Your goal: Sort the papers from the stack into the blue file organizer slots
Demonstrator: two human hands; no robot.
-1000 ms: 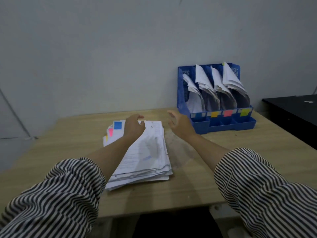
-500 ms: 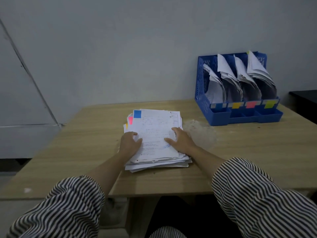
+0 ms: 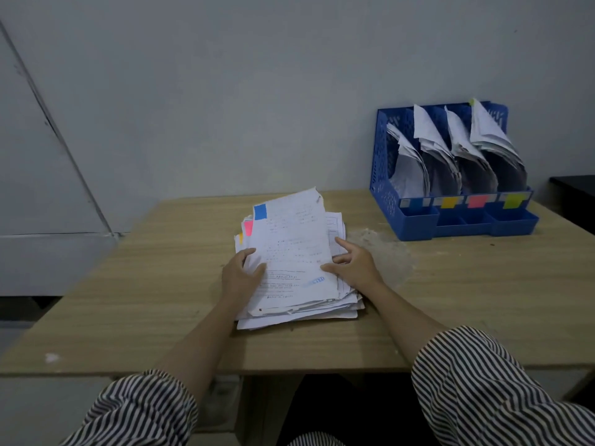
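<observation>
The stack of papers [image 3: 299, 284] lies on the wooden table [image 3: 161, 284], near its middle and towards the front edge. The top sheet [image 3: 289, 243] carries a blue tab [image 3: 260, 211] at its upper left corner; its far edge is raised off the stack. A pink tab [image 3: 248, 227] and a yellow tab [image 3: 240, 237] project from lower sheets on the left side of the stack.

The left hand [image 3: 240, 275] grips the left edge of the top sheet, thumb on top of the paper and fingers curled at the edge. The right hand [image 3: 352, 263] holds the right edge of the same sheet, thumb lying on the paper and fingers bent beside it. The two hands are apart, one on each side of the sheet. Both forearms are bare, with striped sleeves [image 3: 483, 391] pushed up.

The blue file organizer [image 3: 450, 175] stands at the far right of the table, against the wall and well apart from the stack. It has four upright slots, each holding papers that lean and curl to the right. Coloured labels mark the slot fronts, left to right: blue, yellow, pink, yellow-green. A light, worn patch [image 3: 376, 243] on the table surface lies between the stack and the organizer.
</observation>
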